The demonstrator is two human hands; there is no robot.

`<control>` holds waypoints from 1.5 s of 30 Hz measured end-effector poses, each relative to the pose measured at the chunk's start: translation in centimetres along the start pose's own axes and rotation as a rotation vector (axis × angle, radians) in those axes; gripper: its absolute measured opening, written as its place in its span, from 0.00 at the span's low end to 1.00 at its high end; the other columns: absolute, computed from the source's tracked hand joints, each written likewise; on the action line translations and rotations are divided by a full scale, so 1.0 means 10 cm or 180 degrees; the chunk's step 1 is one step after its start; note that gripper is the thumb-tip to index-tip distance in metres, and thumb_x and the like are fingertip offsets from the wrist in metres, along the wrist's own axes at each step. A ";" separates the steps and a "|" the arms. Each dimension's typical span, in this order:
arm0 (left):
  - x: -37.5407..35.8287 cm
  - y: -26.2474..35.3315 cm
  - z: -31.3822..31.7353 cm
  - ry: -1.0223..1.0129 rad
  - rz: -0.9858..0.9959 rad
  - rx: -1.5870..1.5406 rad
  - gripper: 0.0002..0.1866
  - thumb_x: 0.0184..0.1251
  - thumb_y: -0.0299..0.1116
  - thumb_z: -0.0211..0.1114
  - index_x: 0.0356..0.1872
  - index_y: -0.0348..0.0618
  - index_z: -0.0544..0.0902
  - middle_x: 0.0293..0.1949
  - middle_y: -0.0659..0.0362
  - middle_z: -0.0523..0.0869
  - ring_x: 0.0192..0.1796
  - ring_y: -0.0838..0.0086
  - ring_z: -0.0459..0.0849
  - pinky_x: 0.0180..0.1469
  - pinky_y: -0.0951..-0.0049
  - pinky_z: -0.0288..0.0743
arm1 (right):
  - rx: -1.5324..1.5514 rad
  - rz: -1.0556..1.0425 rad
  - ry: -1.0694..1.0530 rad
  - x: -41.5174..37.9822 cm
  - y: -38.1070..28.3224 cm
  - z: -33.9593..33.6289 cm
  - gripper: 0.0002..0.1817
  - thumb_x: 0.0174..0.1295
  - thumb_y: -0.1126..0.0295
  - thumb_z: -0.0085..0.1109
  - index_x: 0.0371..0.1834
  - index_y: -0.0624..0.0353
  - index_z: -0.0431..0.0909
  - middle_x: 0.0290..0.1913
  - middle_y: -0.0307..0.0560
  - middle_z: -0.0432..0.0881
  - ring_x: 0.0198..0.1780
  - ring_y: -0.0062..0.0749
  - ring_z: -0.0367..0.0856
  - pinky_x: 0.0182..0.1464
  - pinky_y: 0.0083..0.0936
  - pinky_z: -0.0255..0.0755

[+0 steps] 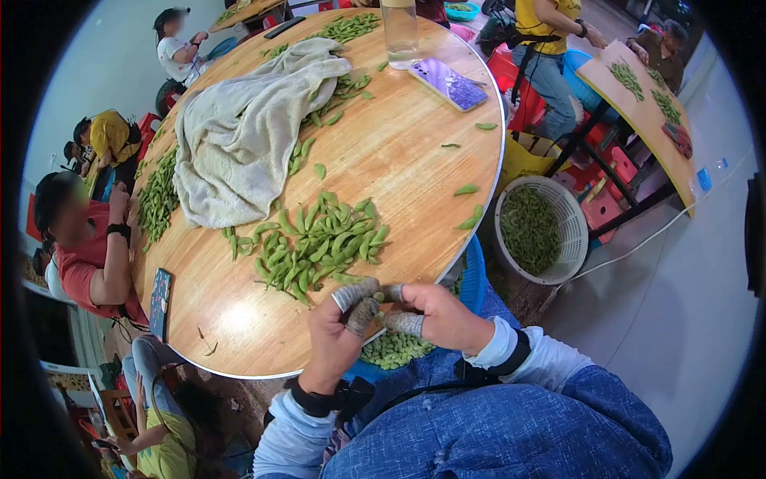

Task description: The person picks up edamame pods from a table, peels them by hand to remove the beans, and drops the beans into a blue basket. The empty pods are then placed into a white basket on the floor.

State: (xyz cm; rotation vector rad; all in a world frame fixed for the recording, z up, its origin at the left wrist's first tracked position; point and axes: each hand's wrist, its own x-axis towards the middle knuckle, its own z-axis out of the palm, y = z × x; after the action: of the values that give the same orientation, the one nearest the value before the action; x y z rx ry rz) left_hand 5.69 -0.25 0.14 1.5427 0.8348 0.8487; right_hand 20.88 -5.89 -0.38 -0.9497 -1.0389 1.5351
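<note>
My left hand (339, 327) and my right hand (439, 314) meet at the table's near edge, thumbs and fingers pinched together. Grey wraps cover the fingertips of both. Between them shows a small green bit of an edamame pod (379, 296), mostly hidden by the fingers. Just beyond lies a loose pile of edamame pods (319, 243) on the round wooden table (407, 168). Beneath my hands, shelled green beans (395, 350) fill a blue basin (476, 275), partly covered by my arms and the tabletop.
A crumpled grey towel (239, 136) covers more pods. A glass jar (400, 36) and a purple phone (448, 83) stand and lie farther back; a dark phone (160, 303) is at left. A white basket (578, 227) of pods sits on the floor. Other people work around.
</note>
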 end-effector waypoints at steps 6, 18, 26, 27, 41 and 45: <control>-0.11 -0.01 -0.01 0.0006 -0.0287 -0.0485 0.07 0.57 0.22 0.58 0.37 0.33 0.78 0.31 0.61 0.78 0.34 0.81 0.77 0.35 0.82 0.71 | -0.1377 -0.0368 0.0244 -0.03 -0.02 0.00 0.10 0.49 0.81 0.52 0.36 0.65 0.73 0.33 0.42 0.77 0.36 0.28 0.74 0.39 0.25 0.69; -0.10 0.13 -0.11 -0.0715 -0.2291 -0.1720 0.09 0.65 0.34 0.50 0.36 0.42 0.76 0.19 0.69 0.70 0.19 0.87 0.62 0.20 0.86 0.52 | -0.2603 -0.1255 0.0493 -0.03 -0.11 -0.11 0.08 0.44 0.79 0.52 0.31 0.64 0.73 0.27 0.44 0.74 0.30 0.33 0.71 0.31 0.28 0.67; -0.23 0.04 -0.02 -0.0635 -0.1370 -0.1245 0.05 0.62 0.30 0.55 0.34 0.40 0.76 0.25 0.69 0.75 0.24 0.88 0.67 0.26 0.87 0.58 | 0.0411 0.0822 0.0108 -0.11 -0.17 -0.06 0.10 0.60 0.71 0.50 0.41 0.64 0.75 0.32 0.32 0.76 0.32 0.11 0.69 0.34 0.12 0.65; -0.23 0.04 -0.01 -0.0640 -0.1319 -0.1207 0.08 0.61 0.33 0.57 0.35 0.40 0.77 0.24 0.70 0.75 0.23 0.88 0.65 0.24 0.87 0.56 | 0.0480 0.0793 0.0112 -0.12 -0.18 -0.05 0.10 0.61 0.71 0.49 0.41 0.64 0.75 0.32 0.32 0.75 0.32 0.11 0.69 0.33 0.11 0.64; -0.23 0.03 -0.08 -0.1070 -0.1182 -0.0810 0.08 0.61 0.31 0.57 0.34 0.36 0.76 0.28 0.66 0.78 0.31 0.85 0.72 0.34 0.83 0.66 | 0.0747 0.0753 0.0078 -0.16 -0.13 -0.06 0.06 0.59 0.73 0.49 0.34 0.61 0.76 0.24 0.29 0.71 0.24 0.11 0.63 0.26 0.10 0.56; -0.23 0.06 -0.07 -0.1098 -0.1186 -0.0836 0.08 0.61 0.31 0.57 0.34 0.36 0.75 0.28 0.67 0.77 0.31 0.85 0.72 0.35 0.83 0.66 | 0.0632 0.0702 0.0081 -0.17 -0.13 -0.06 0.08 0.59 0.75 0.49 0.38 0.64 0.76 0.30 0.33 0.75 0.30 0.13 0.69 0.33 0.12 0.64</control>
State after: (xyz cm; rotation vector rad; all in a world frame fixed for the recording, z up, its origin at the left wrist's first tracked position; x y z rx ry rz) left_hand 4.03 -1.96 0.61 1.2058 0.6953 0.3866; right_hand 22.09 -7.28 0.76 -0.9654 -0.7660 1.7667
